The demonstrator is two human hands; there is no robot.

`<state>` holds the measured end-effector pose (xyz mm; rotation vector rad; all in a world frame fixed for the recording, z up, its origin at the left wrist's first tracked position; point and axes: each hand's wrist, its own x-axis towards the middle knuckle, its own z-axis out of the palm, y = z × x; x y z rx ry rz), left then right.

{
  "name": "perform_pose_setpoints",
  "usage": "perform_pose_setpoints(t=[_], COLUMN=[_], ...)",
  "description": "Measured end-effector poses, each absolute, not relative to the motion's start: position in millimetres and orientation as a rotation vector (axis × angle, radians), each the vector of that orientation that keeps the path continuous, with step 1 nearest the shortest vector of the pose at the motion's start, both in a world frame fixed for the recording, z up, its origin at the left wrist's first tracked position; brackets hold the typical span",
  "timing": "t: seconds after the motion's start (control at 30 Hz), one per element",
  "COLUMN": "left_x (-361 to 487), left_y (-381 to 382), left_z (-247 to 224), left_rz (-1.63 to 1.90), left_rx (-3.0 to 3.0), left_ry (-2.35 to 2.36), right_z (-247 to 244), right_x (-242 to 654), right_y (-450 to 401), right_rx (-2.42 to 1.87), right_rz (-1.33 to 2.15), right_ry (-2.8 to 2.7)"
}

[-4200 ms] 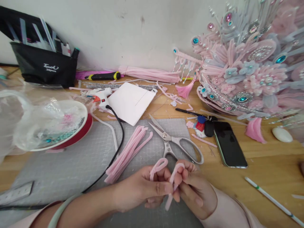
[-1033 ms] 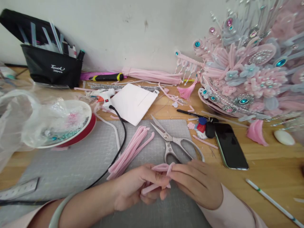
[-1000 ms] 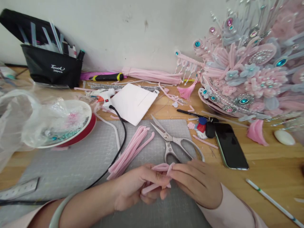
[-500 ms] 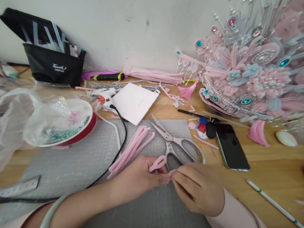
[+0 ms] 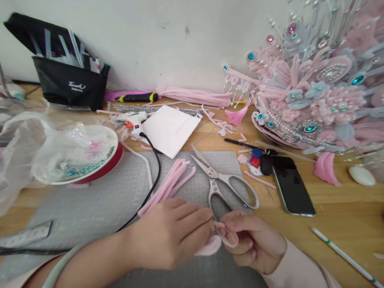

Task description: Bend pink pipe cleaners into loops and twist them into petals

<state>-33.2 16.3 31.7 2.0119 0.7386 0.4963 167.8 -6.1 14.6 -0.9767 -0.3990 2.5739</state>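
Observation:
Between my two hands is a pink pipe cleaner [image 5: 231, 239] bent into loops. My left hand [image 5: 177, 234], back turned up, is closed on one part, and a loop sticks out below its fingers. My right hand [image 5: 255, 240] pinches the other loop between thumb and fingers; the exact grip points are partly hidden. Just beyond my hands lie metal scissors [image 5: 211, 173], blades slightly apart. A bundle of pink pipe cleaners [image 5: 168, 184] lies beside my left hand, its near end partly covered by that hand. Everything is above a grey cutting mat [image 5: 99, 216].
At left stand a red-and-white bowl [image 5: 115, 160] of beads and a black pouch [image 5: 72, 84]. A white glue gun [image 5: 137, 122] trails its black cable across the mat. At right are a phone [image 5: 292, 186], a white stick [image 5: 345, 256] and a large pink beaded headdress [image 5: 315, 88].
My left hand has rolled over, back now upward. My right hand has turned to show its thumb and fingers. The loop above my left hand is gone from there; loops now show lower, between both hands.

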Motion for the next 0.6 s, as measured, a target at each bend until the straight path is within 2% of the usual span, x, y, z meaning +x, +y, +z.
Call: perform_pose_setpoints(t=[0.03, 0.1, 0.27, 0.37, 0.43, 0.6], left_x=[-32.1, -28.3, -19.6, -18.5, -18.2, -17.0], left_y=[16.5, 17.4, 20.3, 20.2, 19.3, 17.1], left_z=[31.9, 31.7, 29.7, 26.7, 24.8, 22.4], left_rz=[0.500, 0.505, 0.392, 0.346, 0.318, 0.208], left_rx=[1.986, 1.847, 1.012, 0.569, 0.433, 0.331], left_ry=[0.749, 0.842, 0.928, 0.768, 0.696, 0.647], right_z=[12.6, 10.3, 16.4, 21.0, 20.9, 16.0], right_x=[168.1, 169.0, 174.2, 175.2, 175.5, 179.3], right_y=[-6.1, -6.6, -5.5, -4.5, -4.9, -7.8], right_rx=[-0.897, -0.877, -1.110, -0.970, -0.867, -0.730], right_rz=[2.587, 2.398, 1.327, 0.765, 0.557, 0.303], right_ry=[-0.343, -0.436, -1.350, -1.916, -2.069, -2.257])
